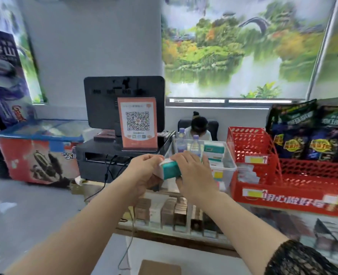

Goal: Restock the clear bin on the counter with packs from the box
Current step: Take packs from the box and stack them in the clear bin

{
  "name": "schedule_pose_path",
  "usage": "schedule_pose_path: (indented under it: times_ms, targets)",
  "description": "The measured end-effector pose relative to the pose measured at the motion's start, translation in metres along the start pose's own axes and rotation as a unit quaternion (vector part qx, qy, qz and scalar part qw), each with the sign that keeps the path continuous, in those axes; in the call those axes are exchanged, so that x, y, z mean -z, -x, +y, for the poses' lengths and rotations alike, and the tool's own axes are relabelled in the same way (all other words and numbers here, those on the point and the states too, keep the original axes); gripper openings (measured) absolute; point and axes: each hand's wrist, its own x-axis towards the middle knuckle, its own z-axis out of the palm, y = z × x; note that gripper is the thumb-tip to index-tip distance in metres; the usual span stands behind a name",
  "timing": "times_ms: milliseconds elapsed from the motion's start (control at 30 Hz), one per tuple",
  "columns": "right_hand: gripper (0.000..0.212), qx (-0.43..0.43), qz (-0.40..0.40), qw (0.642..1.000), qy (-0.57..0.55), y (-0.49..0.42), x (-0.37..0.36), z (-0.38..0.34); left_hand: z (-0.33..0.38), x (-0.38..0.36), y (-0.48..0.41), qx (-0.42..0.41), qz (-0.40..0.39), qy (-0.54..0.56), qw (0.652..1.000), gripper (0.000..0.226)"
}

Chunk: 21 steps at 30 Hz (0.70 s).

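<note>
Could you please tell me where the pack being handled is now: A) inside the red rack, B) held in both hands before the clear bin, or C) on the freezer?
B: the left hand and right hand both grip the teal pack in front of the clear bin.

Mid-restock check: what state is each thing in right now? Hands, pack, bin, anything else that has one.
teal pack: held in the air in front of the bin, not yet inside.
left hand: grips the pack's left end.
right hand: grips the pack from the right.
clear bin: open-topped, partly filled with teal-and-white packs.
bottles: upright, capped.
QR sign: standing upright.
freezer: lid looks closed.
</note>
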Motion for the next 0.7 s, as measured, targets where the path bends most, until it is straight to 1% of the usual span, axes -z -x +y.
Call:
schedule_pose_path:
  times_ms: [100,167,367,533,700]
  targets:
    - [0.047,0.005,0.033,0.999,0.005,-0.020,0.000,0.018,0.018,-0.008,-0.019,0.009,-0.047,0.001,0.999,0.010]
    - [0.044,0.001,0.041,0.999,0.028,-0.034,0.000,0.033,0.029,-0.014,-0.032,0.020,-0.070,-0.001,0.997,0.013]
    - [0.035,-0.079,0.035,0.995,0.057,-0.075,-0.001,0.093,0.047,-0.028,-0.075,0.011,-0.072,0.002,0.997,0.018]
    - [0.029,-0.117,-0.011,0.986,0.114,-0.105,-0.016,0.144,0.050,-0.054,-0.107,0.018,-0.071,0.010,0.997,0.015]
    - [0.031,-0.127,-0.099,0.971,0.179,-0.127,-0.049,0.190,0.042,-0.076,-0.131,0.001,-0.049,-0.002,0.999,0.015]
